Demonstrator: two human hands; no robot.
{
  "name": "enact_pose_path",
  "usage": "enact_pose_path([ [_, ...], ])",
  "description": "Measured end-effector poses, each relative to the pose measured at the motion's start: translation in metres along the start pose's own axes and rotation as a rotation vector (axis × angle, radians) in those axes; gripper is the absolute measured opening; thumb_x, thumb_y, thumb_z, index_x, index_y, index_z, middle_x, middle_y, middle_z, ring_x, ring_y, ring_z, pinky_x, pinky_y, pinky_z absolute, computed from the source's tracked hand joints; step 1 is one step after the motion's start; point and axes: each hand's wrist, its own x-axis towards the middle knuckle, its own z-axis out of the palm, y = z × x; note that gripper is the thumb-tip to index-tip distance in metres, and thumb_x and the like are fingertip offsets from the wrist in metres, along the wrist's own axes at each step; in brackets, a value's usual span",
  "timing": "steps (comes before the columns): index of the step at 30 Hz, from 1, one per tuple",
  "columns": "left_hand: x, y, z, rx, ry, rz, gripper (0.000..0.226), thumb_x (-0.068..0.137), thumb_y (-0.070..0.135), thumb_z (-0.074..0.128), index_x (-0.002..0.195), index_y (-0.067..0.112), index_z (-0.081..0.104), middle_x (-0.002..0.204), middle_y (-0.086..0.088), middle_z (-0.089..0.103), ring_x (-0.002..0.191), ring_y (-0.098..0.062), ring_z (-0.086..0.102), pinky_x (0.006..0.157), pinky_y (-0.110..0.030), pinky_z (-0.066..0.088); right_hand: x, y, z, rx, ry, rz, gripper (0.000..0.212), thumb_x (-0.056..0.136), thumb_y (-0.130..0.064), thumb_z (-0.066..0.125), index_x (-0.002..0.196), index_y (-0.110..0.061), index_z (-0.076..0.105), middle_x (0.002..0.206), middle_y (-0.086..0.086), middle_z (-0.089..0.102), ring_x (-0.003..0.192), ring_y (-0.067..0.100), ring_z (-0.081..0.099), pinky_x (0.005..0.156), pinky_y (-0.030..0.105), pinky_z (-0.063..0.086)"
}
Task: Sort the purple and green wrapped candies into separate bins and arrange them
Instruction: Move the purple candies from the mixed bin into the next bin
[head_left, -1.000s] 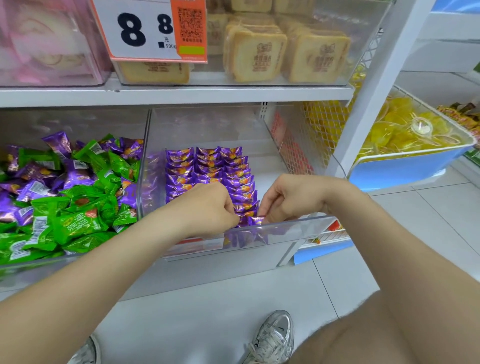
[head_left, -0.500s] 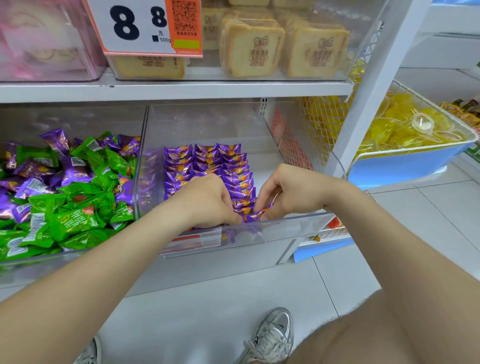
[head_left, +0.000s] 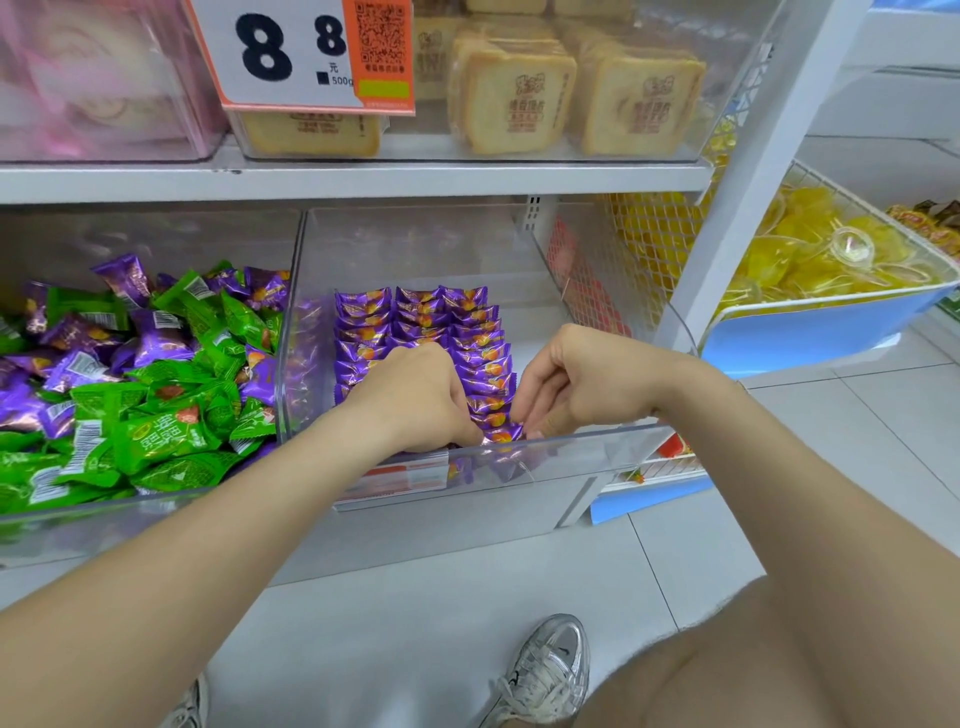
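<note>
Left hand (head_left: 415, 400) and right hand (head_left: 576, 384) pinch the frontmost purple candy (head_left: 501, 434) with curled fingers (head_left: 540, 402)

Purple candies (head_left: 415, 322) lie in three overlapping rows running near to far in the clear right bin (head_left: 613, 449). The clear left bin (head_left: 130, 519) holds a loose heap of green candies (head_left: 161, 441) mixed with purple ones.

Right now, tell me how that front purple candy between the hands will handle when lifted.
The purple candy is probably light: the left hand and right hand pinch it by fingertips alone. Its glossy wrapper looks slippery, with crimped ends likely to flex. Flat like the rows behind, it should not roll.
</note>
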Motion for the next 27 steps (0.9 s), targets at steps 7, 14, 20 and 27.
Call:
enact_pose_path([
  [7,-0.001,0.000,-0.001,-0.057,0.005,0.022,0.015,0.075,0.034,0.092,0.068,0.024,0.083,0.045,0.015,0.061,0.042,0.004,0.053,0.061,-0.028,0.050,0.007,-0.015,0.017,-0.119,0.054,0.062,0.023,0.071,-0.015,0.096,0.086,-0.016,0.079,0.074,-0.002,0.079,0.067,0.009,0.075,0.067,0.023,0.057],
  [14,-0.002,-0.001,-0.001,-0.054,0.015,0.050,0.014,0.074,0.034,0.093,0.069,0.025,0.084,0.055,0.015,0.068,0.062,-0.002,0.061,0.075,-0.033,0.058,0.009,-0.026,0.021,-0.244,0.120,0.192,0.039,0.062,-0.030,0.102,0.080,-0.016,0.070,0.065,-0.004,0.073,0.057,0.010,0.071,0.052,0.022,0.052],
  [20,-0.009,-0.005,-0.008,-0.065,0.106,0.053,0.030,0.080,0.046,0.088,0.063,0.024,0.079,0.051,0.009,0.066,0.051,-0.001,0.057,0.074,-0.034,0.058,0.007,-0.026,0.015,-0.190,0.079,0.259,0.048,0.067,-0.036,0.099,0.091,-0.005,0.071,0.059,-0.006,0.069,0.052,0.010,0.066,0.048,0.018,0.048],
  [27,-0.053,-0.013,-0.033,0.031,0.435,0.271,0.018,0.090,0.041,0.067,0.075,0.032,0.069,0.064,0.014,0.063,0.067,-0.003,0.059,0.068,-0.036,0.055,0.008,-0.053,0.019,-0.423,0.272,0.070,0.038,0.081,-0.055,0.084,0.073,-0.019,0.075,0.060,-0.006,0.068,0.064,0.008,0.062,0.065,0.031,0.053],
])
